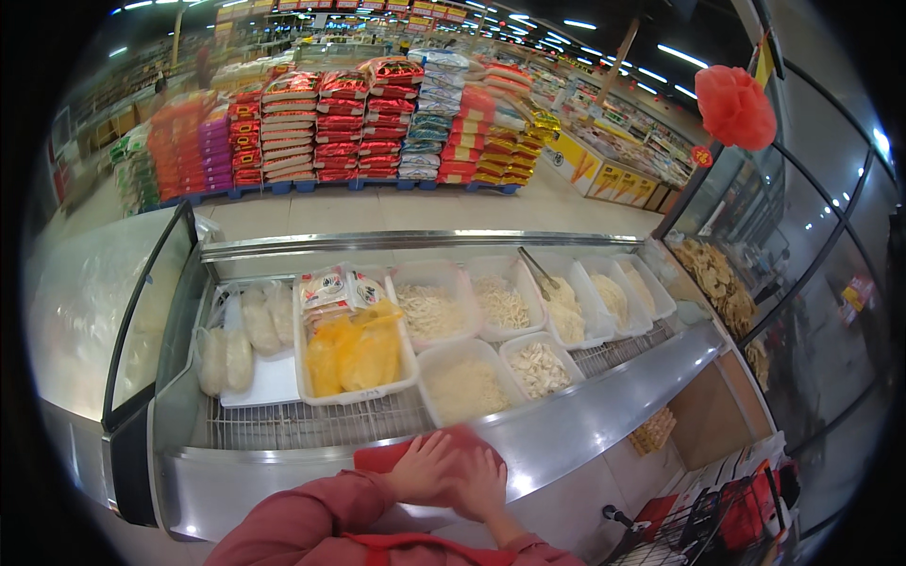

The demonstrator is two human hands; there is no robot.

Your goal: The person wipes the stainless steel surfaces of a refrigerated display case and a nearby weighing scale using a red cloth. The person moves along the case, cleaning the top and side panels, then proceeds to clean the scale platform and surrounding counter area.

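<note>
My left hand (423,467) and my right hand (481,484) lie close together, fingers spread, on a red cloth (382,456) at the near steel edge of a refrigerated display case. The fingers rest on top of the cloth; whether they grip it does not show. Beyond them in the case is a white tub of pale, fine noodles (467,390), with a smaller tub of white strips (540,369) to its right. A white tray (362,397) left of these holds yellow plastic bags (354,350) and printed packets (324,290).
More noodle tubs (432,311) line the back, and metal tongs (539,272) lean in one. Bagged white goods (226,361) lie at left. The steel ledge (587,431) curves right towards a shopping cart (708,523). Stacked sacks (340,127) stand beyond the case.
</note>
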